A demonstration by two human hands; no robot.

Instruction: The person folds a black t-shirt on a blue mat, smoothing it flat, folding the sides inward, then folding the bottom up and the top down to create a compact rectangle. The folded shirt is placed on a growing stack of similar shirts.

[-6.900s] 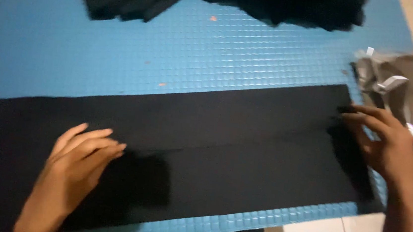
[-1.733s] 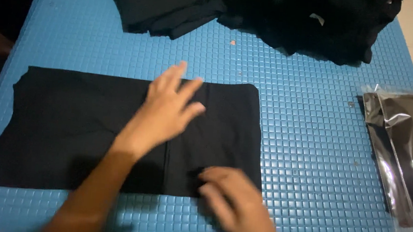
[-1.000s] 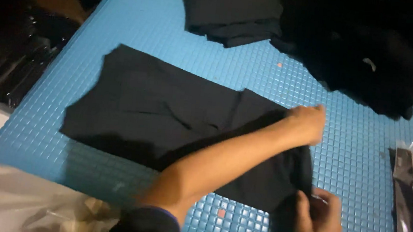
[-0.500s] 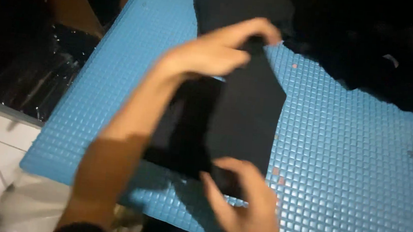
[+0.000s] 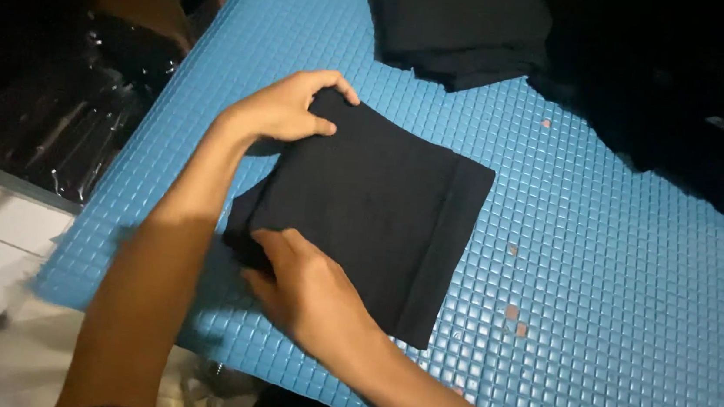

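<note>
A folded black cloth [image 5: 370,213] lies flat on the blue tiled table [image 5: 617,278], near its left edge. The left hand [image 5: 283,109] grips the cloth's far left corner, and the right hand [image 5: 307,286] presses on its near left corner. A stack of folded black cloths [image 5: 460,24] and a loose black heap [image 5: 677,91] sit along the far edge.

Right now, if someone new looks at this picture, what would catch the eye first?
First, the folded black cloth lying in the middle of the blue gridded mat. The left hand presses its far left corner and the right hand rests on its near edge. Next, the stack of folded dark cloths at the top of the mat, with a loose dark heap to its right.
</note>
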